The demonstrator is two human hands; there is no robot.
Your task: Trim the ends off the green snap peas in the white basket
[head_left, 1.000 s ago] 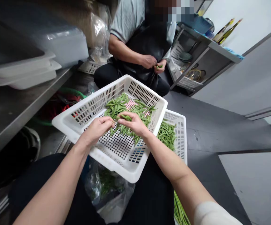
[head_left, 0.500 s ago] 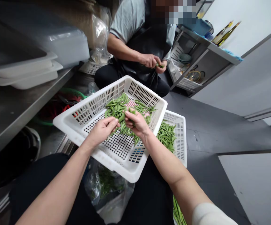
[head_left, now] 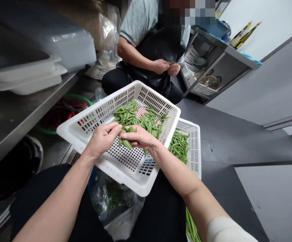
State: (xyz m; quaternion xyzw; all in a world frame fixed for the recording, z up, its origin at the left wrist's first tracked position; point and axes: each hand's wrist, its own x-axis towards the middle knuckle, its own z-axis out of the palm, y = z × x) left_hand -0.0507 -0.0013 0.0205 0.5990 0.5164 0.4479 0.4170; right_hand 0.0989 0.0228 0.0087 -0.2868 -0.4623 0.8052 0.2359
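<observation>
Our right hand (head_left: 139, 136) is cupping a few green pods (head_left: 127, 144) with the thumb lying across them, and our left hand (head_left: 103, 139) is meeting it right at the tips, thumb and finger pinching the end of the bunch (whatever bit is sitting between those fingertips is too small for us to make out). We're doing this over a white slotted basket (head_left: 138, 188), where a loose pile of pods (head_left: 125, 116) is lying toward the far side and leaving the near part of the bottom mostly showing. Just beyond it on the right, a second white basket (head_left: 195, 148) is holding lots more pods, partly hiding behind the first one. Down between our knees a clear plastic bag (head_left: 125, 218) is sagging open with some greens inside, and long green stalks (head_left: 192, 227) are poking out by our right leg. Across from us another person (head_left: 143, 23) in a dark apron is sitting low, both hands pinching something small and greenish. On our left, white trays (head_left: 35, 82) are stacking up on a metal counter (head_left: 62, 85), and two bottles (head_left: 247, 37) are standing off to the right.
</observation>
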